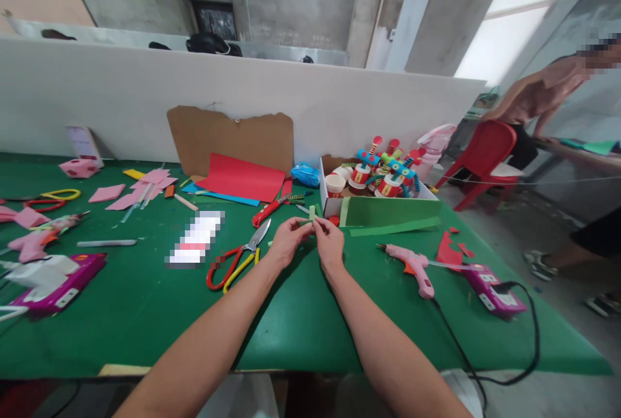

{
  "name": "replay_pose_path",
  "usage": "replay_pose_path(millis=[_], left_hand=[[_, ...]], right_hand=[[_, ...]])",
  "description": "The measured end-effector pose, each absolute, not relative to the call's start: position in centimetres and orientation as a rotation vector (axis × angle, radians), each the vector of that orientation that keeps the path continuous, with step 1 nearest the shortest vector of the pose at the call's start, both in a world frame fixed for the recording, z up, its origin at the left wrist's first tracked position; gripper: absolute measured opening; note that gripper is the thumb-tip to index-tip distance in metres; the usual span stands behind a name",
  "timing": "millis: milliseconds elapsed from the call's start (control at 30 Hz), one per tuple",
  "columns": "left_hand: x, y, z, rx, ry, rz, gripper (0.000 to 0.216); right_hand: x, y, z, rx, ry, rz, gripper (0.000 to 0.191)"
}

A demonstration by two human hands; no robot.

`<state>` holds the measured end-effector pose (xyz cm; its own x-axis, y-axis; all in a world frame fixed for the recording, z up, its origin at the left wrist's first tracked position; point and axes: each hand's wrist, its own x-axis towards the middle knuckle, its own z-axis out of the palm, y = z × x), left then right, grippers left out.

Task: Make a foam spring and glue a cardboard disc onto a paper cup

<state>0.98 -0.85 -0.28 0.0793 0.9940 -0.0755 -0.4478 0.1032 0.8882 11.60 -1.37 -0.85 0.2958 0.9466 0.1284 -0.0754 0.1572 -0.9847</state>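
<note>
My left hand [290, 239] and my right hand [330, 241] meet over the green tabletop, fingertips closed. Between them both pinch a small light-green paper strip [312, 213], one end of which sticks up above the fingers. Just left of my left hand lie scissors [245, 253] with red and yellow handles, blades apart. Beyond it is a red-handled cutting tool [266, 211], beside a dark coiled paper piece [294, 198]. A white box [324, 186] behind my right hand holds paper cups and colourful paper figures [388, 169]. Green paper strips [392, 213] lean against its front.
To the right lie a pink glue gun [412, 263], red paper scraps [449, 251] and a purple power strip [492, 292] with a black cord. Red paper [242, 177] rests against brown cardboard [230, 140]. At left are another glue gun [33, 243] and pink papers [145, 188]. A person bends by a red chair [490, 146].
</note>
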Motion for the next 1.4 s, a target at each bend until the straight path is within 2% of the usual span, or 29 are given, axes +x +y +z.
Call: replay_pose_path(millis=[233,700,933,1200,1400], left_hand=[[0.23,-0.32,-0.28,0.969,1.040,1.299,0.032],[0.64,-0.45,-0.72,0.965,1.021,1.331,0.033],[0.31,-0.27,-0.62,1.021,1.088,1.339,0.036],[0.59,-0.52,-0.61,0.995,1.023,1.351,0.041],[0.82,-0.44,-0.57,1.035,1.050,1.349,0.041]], right_hand=[[11.38,-1.01,-0.96,-1.020,-0.878,1.276,0.027],[11.44,-0.93,-1.34,-1.072,-0.857,1.218,0.027],[11.87,-0.72,-1.15,-1.014,-0.780,1.476,0.031],[11.76,-1.23,-0.68,-0.954,-0.647,1.470,0.030],[11.08,-1.35,-1.02,-0.996,-0.778,1.314,0.026]])
